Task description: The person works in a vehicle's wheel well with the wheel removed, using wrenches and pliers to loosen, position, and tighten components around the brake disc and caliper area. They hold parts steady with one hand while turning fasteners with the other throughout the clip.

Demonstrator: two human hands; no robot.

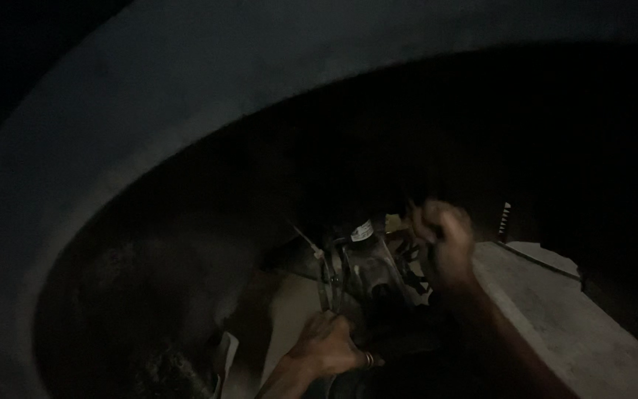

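Dimly, under the curved arch [112, 118], left hand [330, 347] grips the metal assembly [359, 270]; right hand [444, 236] is fisted beside it.

Curved panel [186, 96], arching from nine to one o'clock: dull grey, unpatterned, against near-black shadow. Metal assembly [363, 266] at centre: dark grey-black with a pale white-and-yellow tag at its twelve o'clock and a thin whitish strip at ten; ring [368, 360] on the left hand [326, 347] showed gold. Flat ledge [555, 318] at four o'clock: plain light grey.
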